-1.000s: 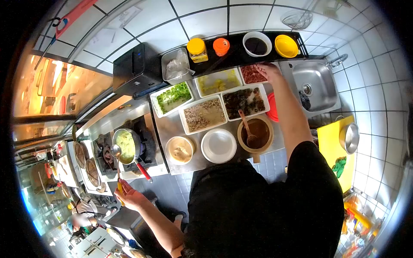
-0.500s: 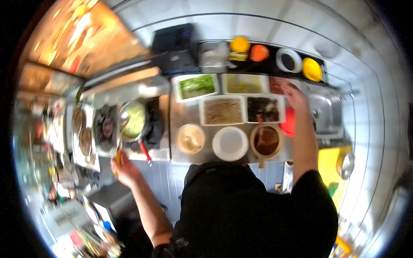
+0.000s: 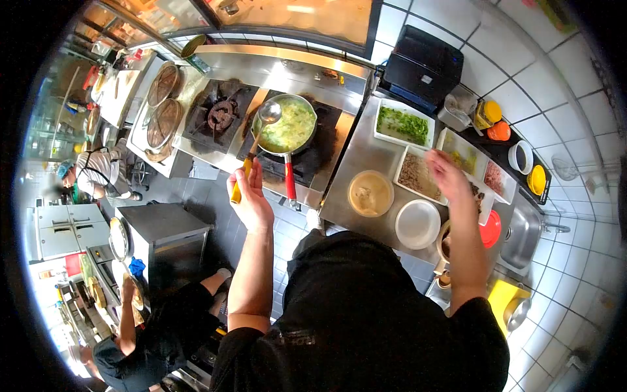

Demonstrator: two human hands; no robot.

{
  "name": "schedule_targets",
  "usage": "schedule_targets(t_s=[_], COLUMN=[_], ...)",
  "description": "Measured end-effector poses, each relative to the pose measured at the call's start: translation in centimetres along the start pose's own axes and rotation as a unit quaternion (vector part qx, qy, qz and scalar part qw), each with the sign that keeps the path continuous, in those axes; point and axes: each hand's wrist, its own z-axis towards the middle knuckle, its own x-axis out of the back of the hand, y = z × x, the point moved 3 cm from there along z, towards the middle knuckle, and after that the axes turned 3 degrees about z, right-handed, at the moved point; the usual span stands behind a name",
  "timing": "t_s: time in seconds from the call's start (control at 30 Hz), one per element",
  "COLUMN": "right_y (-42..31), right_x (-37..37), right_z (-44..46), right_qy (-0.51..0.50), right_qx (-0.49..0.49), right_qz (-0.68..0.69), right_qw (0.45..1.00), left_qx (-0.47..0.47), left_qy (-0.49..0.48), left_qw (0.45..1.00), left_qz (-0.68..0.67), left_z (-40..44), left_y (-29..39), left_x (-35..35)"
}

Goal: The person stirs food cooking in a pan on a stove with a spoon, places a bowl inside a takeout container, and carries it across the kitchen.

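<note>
My left hand (image 3: 251,199) is closed round the yellow handle of a ladle (image 3: 268,112). The ladle's bowl rests at the surface of a pale green soup with bits in it, in a saucepan (image 3: 290,175) with a red handle on the stove's right burner. My right hand (image 3: 447,175) is raised over the white food trays, its fingers curled together; whatever they may hold is hidden. Below it lie a tray of brownish chopped food (image 3: 418,175) and a tray of yellowish pieces (image 3: 465,153). Farther right is a tray of pink chopped food (image 3: 496,178).
Chopped greens (image 3: 403,125) fill another tray. A beige tub (image 3: 370,193) and a white lidded tub (image 3: 417,224) stand near the counter's front edge. A red lid (image 3: 490,228) lies by the sink (image 3: 522,232). Two other people (image 3: 104,171) are at the left.
My view has turned left towards the stove. My right hand has drawn back from the pink food, leftward over the nearer trays. The left hand still grips the ladle in the saucepan.
</note>
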Motion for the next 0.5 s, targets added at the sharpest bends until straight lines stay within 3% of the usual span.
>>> schedule_targets(t_s=[0.17,0.23,0.27,0.33,0.4,0.5], right_y=[7.1,10.0,12.3,14.8,14.3,14.5], right_x=[-21.3,-27.5,-28.6,-31.1,-35.2,-38.1], right_z=[5.3,7.4,10.7,13.2,12.0,12.2], right_qy=[-0.065,-0.138,-0.158,-0.164,-0.127,-0.144], right_qx=[-0.026,0.018,0.036,0.125,0.255,0.361], right_qz=[-0.107,-0.178,-0.278,-0.5,-0.709,-0.759], right_qw=[0.992,0.974,0.947,0.841,0.646,0.521], left_qx=[-0.003,-0.008,-0.013,-0.054,-0.101,-0.236], left_qy=[-0.055,-0.073,-0.079,-0.12,-0.143,-0.21], left_qw=[0.998,0.997,0.995,0.987,0.973,0.891], left_qz=[0.016,0.039,0.066,0.098,0.15,0.327], left_z=[1.1,1.3,1.5,2.0,2.4,3.4], left_y=[0.5,1.2,1.2,1.4,2.2,3.8], left_x=[2.9,3.3,3.7,4.7,5.3,6.2])
